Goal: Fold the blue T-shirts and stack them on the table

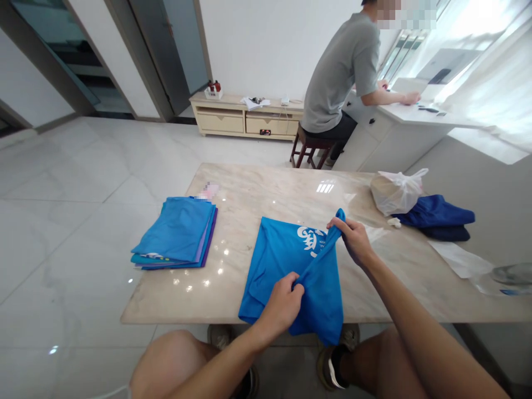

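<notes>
A bright blue cloth bag or shirt with white lettering [274,249] lies partly folded on the marble-topped table, its lower part hanging over the front edge. My left hand [285,299] pinches the cloth near its middle, close to the table's front. Farther right and back, my right hand [351,235] grips the gathered top of the same cloth. Between the two hands the fabric is pulled into a slanting fold. I cannot tell exactly what kind of item it is. To the left rests a stack of folded blue and purple cloths [178,227].
On the table's [249,188] right are a white plastic bag [394,191], dark blue cloth [440,216], white paper [459,257] and a clear plastic bottle [507,277]. A person in a grey shirt [343,66] sits on a stool beyond the table. A low cabinet [220,119] stands against the wall.
</notes>
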